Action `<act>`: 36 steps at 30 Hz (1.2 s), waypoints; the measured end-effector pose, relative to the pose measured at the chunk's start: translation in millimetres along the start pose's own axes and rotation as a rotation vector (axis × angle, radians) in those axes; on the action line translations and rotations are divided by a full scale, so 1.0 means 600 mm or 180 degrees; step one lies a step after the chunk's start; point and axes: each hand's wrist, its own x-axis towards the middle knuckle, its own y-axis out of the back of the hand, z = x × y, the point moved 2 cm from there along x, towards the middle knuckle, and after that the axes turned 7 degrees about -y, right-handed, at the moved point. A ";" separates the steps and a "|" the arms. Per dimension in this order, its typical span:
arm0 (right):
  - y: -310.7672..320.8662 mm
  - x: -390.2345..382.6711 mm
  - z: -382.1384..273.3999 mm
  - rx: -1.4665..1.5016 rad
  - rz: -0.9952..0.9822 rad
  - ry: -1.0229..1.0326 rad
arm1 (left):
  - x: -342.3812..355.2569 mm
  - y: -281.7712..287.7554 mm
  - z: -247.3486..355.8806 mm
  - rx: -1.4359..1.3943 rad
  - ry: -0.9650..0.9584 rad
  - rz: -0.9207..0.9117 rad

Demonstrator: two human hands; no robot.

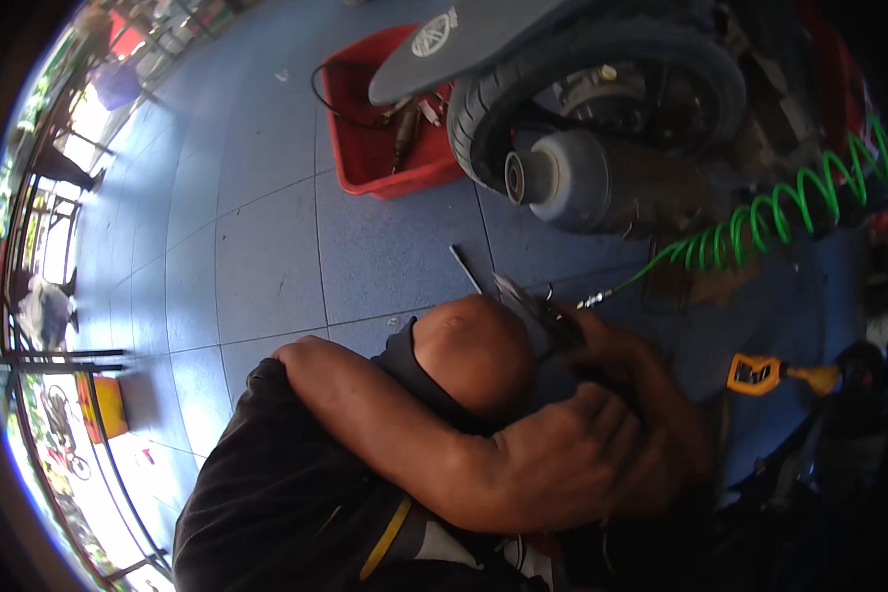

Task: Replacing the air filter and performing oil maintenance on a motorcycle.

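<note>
My left forearm reaches across my lap, and my left hand [587, 444] is curled closed, knuckles up. What its fingers hold, if anything, is hidden. Beyond it, partly in shadow, my right hand [607, 340] is closed around a dark hand tool [531, 302] with a pointed metal tip, beside my bare knee [474, 355]. Its exact kind is unclear. A green coiled air hose [740, 232] ends in a metal fitting [594, 299] right by that hand; whether it joins the tool I cannot tell. A thin metal rod [464, 266] lies on the floor just past the knee.
A motorbike's rear wheel [479, 113] and grey exhaust muffler [582, 183] stand ahead, under a dark mudguard [464, 49]. Next to the wheel, a red tray [355, 168] holds tools and a black cable. Right of me is a yellow-handled tool [755, 375]. Blue tiles [257, 217] cover the floor.
</note>
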 end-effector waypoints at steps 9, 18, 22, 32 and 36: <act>-0.020 0.453 -0.120 0.0911 0.0272 0.0486 | -0.046 0.088 0.001 -0.0497 0.0358 -0.0533; -0.014 0.343 0.022 -0.0304 -0.0075 0.0981 | -0.059 0.050 -0.007 -0.0370 0.0344 -0.0018; 0.046 0.124 0.178 -0.1320 -0.0980 -0.0263 | -0.047 0.060 -0.022 -0.0363 0.0346 -0.0369; 0.281 -0.295 0.620 -0.3086 0.4705 -0.2122 | -0.109 -0.080 -0.280 -0.1892 0.2083 0.0220; 0.318 -0.210 0.591 -0.2177 0.4400 -0.2190 | -0.134 -0.306 -0.356 -0.0449 0.2579 -0.1415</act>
